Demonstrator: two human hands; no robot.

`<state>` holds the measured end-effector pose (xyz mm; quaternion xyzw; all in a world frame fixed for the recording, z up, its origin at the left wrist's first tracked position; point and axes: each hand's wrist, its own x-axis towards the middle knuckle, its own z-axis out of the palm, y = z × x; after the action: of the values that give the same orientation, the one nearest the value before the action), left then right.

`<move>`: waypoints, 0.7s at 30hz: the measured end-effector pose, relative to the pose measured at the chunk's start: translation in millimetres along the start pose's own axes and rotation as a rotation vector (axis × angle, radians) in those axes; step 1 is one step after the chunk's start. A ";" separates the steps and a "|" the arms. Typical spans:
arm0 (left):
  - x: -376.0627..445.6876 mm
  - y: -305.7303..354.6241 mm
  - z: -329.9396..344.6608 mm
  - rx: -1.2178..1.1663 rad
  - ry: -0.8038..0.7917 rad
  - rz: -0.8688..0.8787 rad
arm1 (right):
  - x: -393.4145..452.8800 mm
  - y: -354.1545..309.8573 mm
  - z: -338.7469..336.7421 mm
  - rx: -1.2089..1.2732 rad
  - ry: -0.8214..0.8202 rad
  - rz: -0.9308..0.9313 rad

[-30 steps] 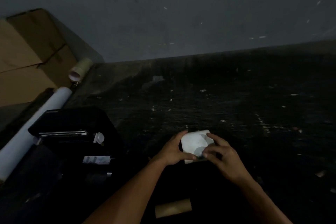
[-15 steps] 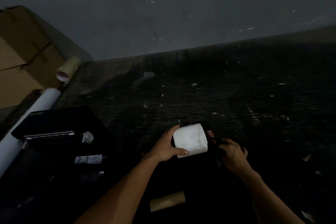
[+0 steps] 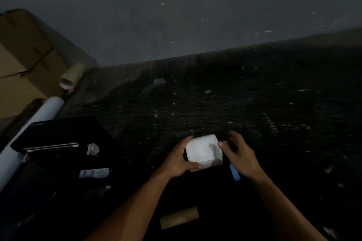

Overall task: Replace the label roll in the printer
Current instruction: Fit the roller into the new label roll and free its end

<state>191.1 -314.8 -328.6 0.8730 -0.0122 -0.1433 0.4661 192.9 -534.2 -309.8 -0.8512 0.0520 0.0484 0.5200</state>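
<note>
A white label roll is held above the dark floor in the lower middle. My left hand grips its left side, thumb underneath. My right hand is at the roll's right end with a fingertip touching its edge, and a blue-tipped object pokes out beneath the palm. The black printer stands open at the lower left, its metal bar and a small white knob showing. A bare cardboard core lies on the floor near me.
Cardboard boxes lean against the wall at the left. A tape roll and a long white tube lie beside them. The dark floor is speckled with small scraps. A grey wall stands behind.
My right hand, which had drawn back off the roll half a second ago, has come back to its right end. The left hand has kept hold of the roll throughout.
</note>
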 end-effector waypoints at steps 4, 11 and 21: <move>-4.6 5.5 9.4 -0.049 -0.039 -0.035 | 3.0 1.3 9.1 -0.007 -0.199 0.138; -5.6 21.7 24.1 -0.494 0.029 -0.184 | -4.3 14.0 9.7 0.083 -0.242 0.094; -3.2 32.6 26.4 -0.356 0.139 -0.158 | -8.3 -3.2 17.5 0.074 -0.211 0.067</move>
<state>184.8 -354.1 -315.1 0.7830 0.1137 -0.1187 0.5999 184.6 -516.8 -313.8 -0.8193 0.0273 0.1532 0.5519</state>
